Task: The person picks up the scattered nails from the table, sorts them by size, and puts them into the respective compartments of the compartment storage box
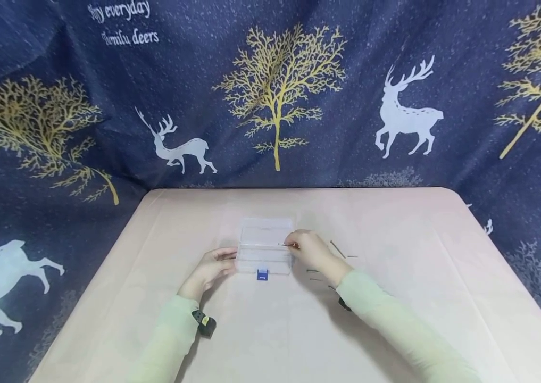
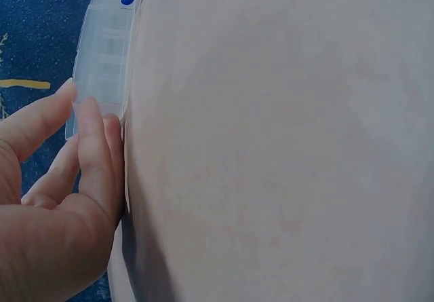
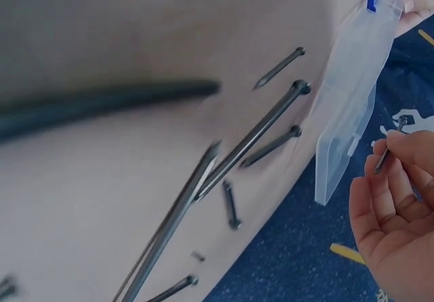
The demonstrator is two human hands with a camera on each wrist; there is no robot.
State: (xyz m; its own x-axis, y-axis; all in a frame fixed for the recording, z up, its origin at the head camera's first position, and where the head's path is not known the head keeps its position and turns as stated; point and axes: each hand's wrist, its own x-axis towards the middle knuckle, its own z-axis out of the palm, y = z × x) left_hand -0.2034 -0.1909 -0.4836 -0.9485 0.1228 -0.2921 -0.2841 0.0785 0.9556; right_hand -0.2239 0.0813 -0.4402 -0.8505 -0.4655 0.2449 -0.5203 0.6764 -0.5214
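A clear plastic box (image 1: 264, 246) with a blue latch (image 1: 262, 274) lies open on the table, its lid tipped back. My left hand (image 1: 210, 268) touches the box's left side; in the left wrist view its fingers (image 2: 91, 146) press against the clear box wall (image 2: 102, 51). My right hand (image 1: 310, 250) hovers at the box's right edge and pinches a small dark nail (image 3: 390, 146) between thumb and fingertips. Several dark nails (image 3: 261, 129) lie loose on the table to the right of the box (image 3: 349, 91).
The table (image 1: 299, 330) wears a pale pink cloth. A dark blue curtain (image 1: 270, 90) printed with deer and gold trees hangs behind and on both sides. More loose nails (image 1: 337, 249) lie just right of my right hand.
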